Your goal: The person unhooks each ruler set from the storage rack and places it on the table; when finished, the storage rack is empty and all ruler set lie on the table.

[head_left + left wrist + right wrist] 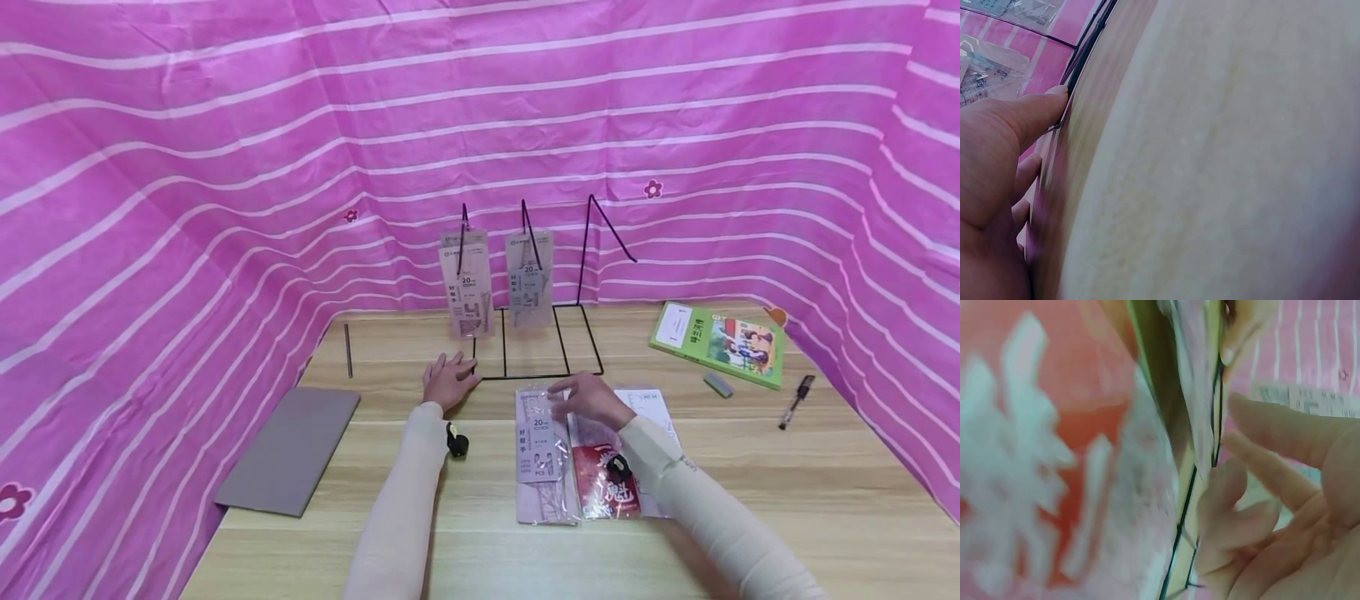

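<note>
My left hand [448, 381] lies on the table at the front left corner of a black wire rack [540, 377], fingers spread. In the left wrist view its thumb [1044, 112] rests against the rack's black wire [1085, 56]. My right hand [596, 400] is over the upper part of a clear plastic packet [538, 446] with a printed card marked 20. Its fingers [1272, 425] are loosely bent beside the packet's edge in the right wrist view. A red-printed packet [606, 487] lies partly under the right wrist. Similar packets [468, 287] [529, 283] hang on two rack hooks.
The rack's right hook [615, 229] carries no packet. A grey board [292, 450] and a thin dark rod [348, 350] lie at left. A green book [716, 342], a grey-green eraser-like block [718, 384] and a pen [797, 402] lie at right. Pink striped cloth [480, 125] surrounds the table.
</note>
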The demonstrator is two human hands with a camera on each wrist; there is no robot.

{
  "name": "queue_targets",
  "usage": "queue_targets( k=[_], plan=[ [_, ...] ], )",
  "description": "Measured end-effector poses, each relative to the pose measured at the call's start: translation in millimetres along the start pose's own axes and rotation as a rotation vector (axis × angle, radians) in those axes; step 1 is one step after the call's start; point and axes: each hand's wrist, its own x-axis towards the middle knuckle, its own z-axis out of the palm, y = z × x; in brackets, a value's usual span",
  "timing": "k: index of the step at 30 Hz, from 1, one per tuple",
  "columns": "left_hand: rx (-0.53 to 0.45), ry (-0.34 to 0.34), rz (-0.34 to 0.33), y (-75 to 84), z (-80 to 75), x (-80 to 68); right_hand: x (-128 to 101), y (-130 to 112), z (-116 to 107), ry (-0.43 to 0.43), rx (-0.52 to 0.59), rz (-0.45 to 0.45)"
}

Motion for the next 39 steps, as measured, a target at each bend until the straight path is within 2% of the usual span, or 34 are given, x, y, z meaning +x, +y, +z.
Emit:
queue_targets(
  k=[8, 15, 23, 27, 33, 39],
  plan=[
    [-0.005, 0.008, -0.007, -2.9, 4.1, 2.6, 36.3, 2.8, -33.2, 0.187, 0.154, -0.144],
    [-0.023, 0.009, 0.007, 0.0, 8.8, -2.5, 68.3, 6.1, -64.4, 0.316, 0.243, -0.33],
    [-0.032, 0.028, 0.01, 0.4, 4.6, -2.1, 95.1, -14.0, -90.6, 0.253, 0.421, -0.407],
    [-0.03, 0.021, 0.001, 1.4, 0.6, -3.0, 101.3, -28.2, -96.4, 0.199, 0.482, -0.387],
    [-0.027, 0.025, 0.002, 1.1, -1.3, -2.2, 106.1, -46.2, -96.6, 0.148, 0.498, -0.339],
    [-0.016, 0.025, 0.007, -2.1, 3.5, 0.8, 104.8, -55.4, -92.4, 0.179, 0.448, -0.309]
  ],
)
